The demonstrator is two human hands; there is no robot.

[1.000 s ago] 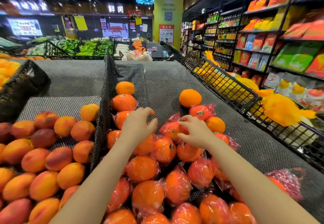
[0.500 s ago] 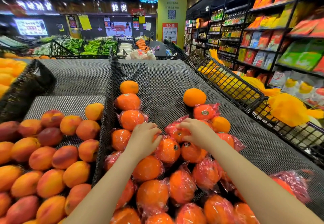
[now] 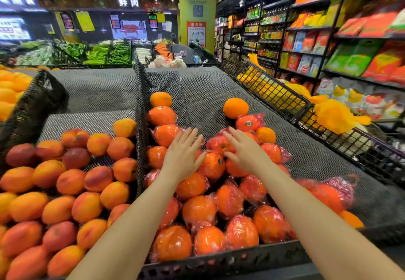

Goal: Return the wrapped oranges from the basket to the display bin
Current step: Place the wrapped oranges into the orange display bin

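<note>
Several oranges wrapped in clear reddish film lie piled in the display bin, a black mesh-lined compartment. My left hand hovers flat over the pile, fingers spread, holding nothing. My right hand is also flat with fingers apart, its fingertips resting on a wrapped orange near the top of the pile. One bare orange sits higher up on the mat. No basket is in view.
Left of a mesh divider lie several peaches. A black wire rack with yellow bags borders the bin on the right. Shelves of packaged goods line the right aisle. Green vegetables are displayed far behind.
Both hands were curled on wrapped oranges in the pile; now they have opened flat with fingers spread. The camera has moved closer and slightly lower.
</note>
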